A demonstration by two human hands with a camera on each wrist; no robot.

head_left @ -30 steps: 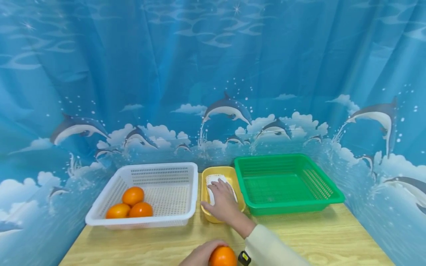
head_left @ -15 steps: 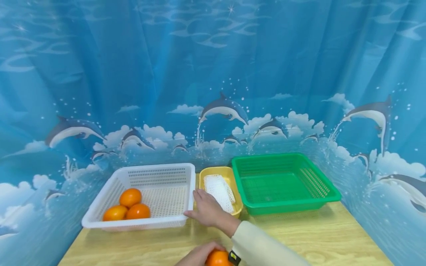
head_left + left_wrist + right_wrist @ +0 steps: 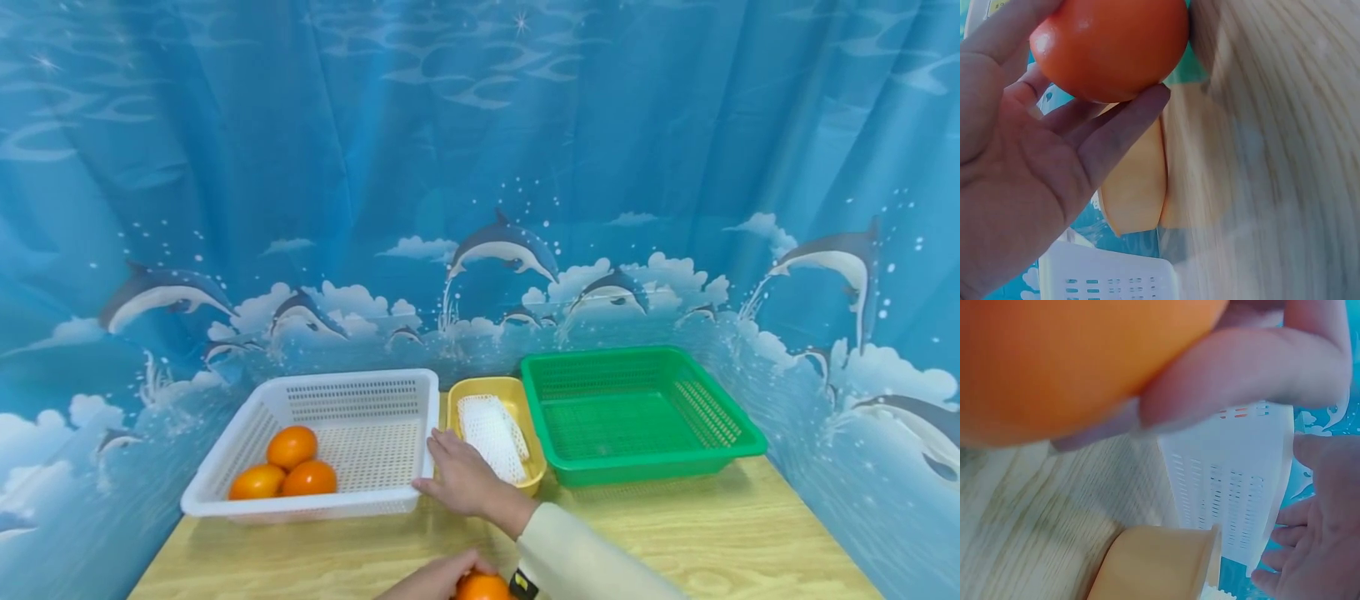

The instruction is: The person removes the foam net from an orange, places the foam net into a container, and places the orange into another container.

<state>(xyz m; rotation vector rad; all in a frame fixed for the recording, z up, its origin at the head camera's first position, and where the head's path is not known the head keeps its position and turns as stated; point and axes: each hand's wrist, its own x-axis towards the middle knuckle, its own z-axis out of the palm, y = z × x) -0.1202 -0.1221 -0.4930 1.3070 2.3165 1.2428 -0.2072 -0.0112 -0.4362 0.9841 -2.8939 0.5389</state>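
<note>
At the bottom edge of the head view, my left hand (image 3: 429, 578) holds a smooth, round orange (image 3: 483, 588) just above the table. The left wrist view shows its fingers curled round the lower side of that orange (image 3: 1113, 47). My right hand (image 3: 463, 479), in a cream sleeve, has its fingers spread at the right rim of the white basket (image 3: 430, 417); whether they touch it I cannot tell. Nothing is between them. Three more oranges (image 3: 291, 448) lie in that basket's left part. Right of the hand, a yellow tray (image 3: 537, 467) holds white foam netting (image 3: 489, 435).
A green basket (image 3: 637, 417) stands right of the yellow tray, nearly against it. The wooden table (image 3: 675, 533) extends in front of the containers. A blue dolphin-print curtain (image 3: 480, 167) hangs behind them. A small black device (image 3: 523, 585) sits below my right sleeve.
My right hand has left the foam netting in the yellow tray and moved left to the white basket's rim. My left hand keeps the orange and sits slightly lower and further left.
</note>
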